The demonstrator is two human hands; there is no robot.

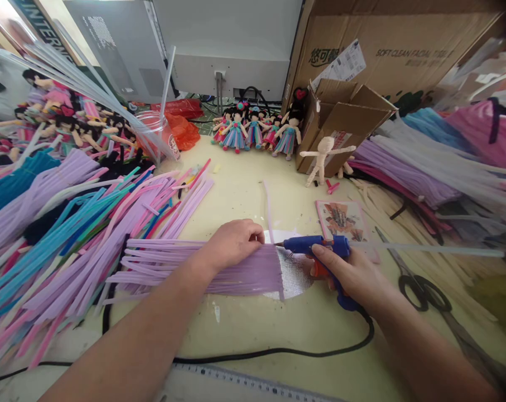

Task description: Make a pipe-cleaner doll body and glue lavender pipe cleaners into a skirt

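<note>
My right hand (353, 273) is wrapped round a blue hot glue gun (315, 244) with an orange trigger. A clear glue stick (437, 249) sticks out of its back. The nozzle meets the top right corner of a flat row of lilac pipe cleaners (253, 273). Pinched at the row's upper edge, my left hand (236, 240) has its fingers closed on the pipe cleaners; the fingertips are partly hidden. One lilac strip runs down the row's right end, its free upper part (268, 206) pointing away from me. Beneath this end lies a silvery round mat (297, 273).
Bundles of coloured pipe cleaners (85, 240) cover the left; more lie at right. Scissors (420, 290) rest beside my right forearm. A black cord (278, 353) and a ruler (244, 382) cross the front. Finished dolls (238, 131), a bare doll body (323, 156) and cardboard box (340, 123) stand behind.
</note>
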